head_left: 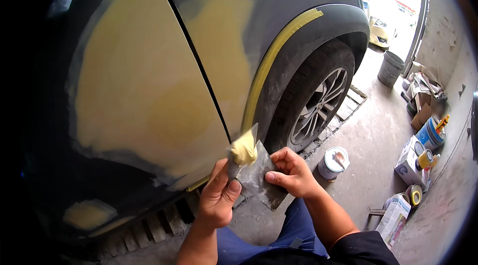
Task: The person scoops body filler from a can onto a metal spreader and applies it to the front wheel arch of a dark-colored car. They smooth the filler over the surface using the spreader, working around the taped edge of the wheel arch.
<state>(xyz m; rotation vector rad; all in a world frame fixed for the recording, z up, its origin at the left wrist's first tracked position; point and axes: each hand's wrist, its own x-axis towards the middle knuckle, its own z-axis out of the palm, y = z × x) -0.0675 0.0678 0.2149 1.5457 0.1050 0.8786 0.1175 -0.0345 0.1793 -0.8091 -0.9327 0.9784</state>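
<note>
In my left hand I pinch a thin putty spreader, with a thick lump of pale yellow body filler on its upper end. My right hand grips a flat grey metal spreader, thumb on its face and fingers curled behind. The two blades meet or overlap just below the filler; exact contact is hard to see. Beyond my hands stands a dark car body, its rear door and rear quarter panel broadly coated in smooth yellow filler. Yellow masking tape follows the wheel arch.
The car's rear wheel is just ahead of my hands. A white can with a smeared lid sits on the concrete floor to the right. Along the right wall are a grey bucket, a blue tin, a white box and tape rolls.
</note>
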